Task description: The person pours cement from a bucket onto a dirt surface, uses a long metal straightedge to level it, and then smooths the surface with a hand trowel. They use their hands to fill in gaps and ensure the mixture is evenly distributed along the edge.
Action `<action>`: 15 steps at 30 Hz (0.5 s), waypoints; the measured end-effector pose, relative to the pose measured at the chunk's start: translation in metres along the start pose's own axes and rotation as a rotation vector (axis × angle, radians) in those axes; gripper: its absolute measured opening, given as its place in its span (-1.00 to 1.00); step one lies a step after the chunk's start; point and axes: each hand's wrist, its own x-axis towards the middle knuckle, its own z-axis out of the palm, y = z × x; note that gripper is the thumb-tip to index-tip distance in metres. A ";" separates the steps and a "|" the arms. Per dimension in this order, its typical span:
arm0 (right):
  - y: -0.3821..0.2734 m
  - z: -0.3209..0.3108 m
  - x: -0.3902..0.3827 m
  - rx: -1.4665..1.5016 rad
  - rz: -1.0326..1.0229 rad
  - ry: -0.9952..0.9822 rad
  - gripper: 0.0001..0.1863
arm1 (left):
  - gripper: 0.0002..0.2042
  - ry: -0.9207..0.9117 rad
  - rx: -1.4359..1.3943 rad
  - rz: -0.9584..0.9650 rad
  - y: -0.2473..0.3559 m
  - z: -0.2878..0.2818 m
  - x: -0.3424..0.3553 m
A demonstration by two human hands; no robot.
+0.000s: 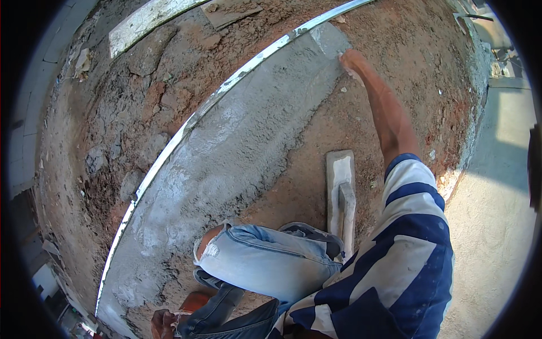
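Note:
My right hand (350,59) is stretched far forward and rests on the far end of a strip of wet grey cement (237,147). It touches the cement just beside a long metal straightedge (186,125) that runs along the strip's left side. The hand is too small to tell whether it holds anything. A cement-smeared float with a handle (340,189) lies on the red dirt beside my forearm, untouched. My left hand is hidden. My knee in torn light jeans (265,257) is bent at the near end of the strip.
Rough red earth with stones and lumps (130,113) lies left of the straightedge. A pale concrete slab (497,214) borders the dirt on the right. A white plank (147,20) lies at the far top. A foot (164,323) shows at the bottom.

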 end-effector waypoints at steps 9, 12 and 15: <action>0.040 -0.028 0.001 0.447 0.198 -0.129 -0.50 | -0.59 0.006 -0.099 -0.037 0.009 0.026 -0.006; 0.050 -0.041 -0.012 0.655 0.267 -0.167 -0.53 | -0.60 0.007 -0.118 -0.047 0.009 0.030 -0.012; 0.027 -0.020 -0.059 0.684 0.244 -0.161 -0.54 | -0.60 0.023 -0.131 -0.075 0.010 0.033 -0.021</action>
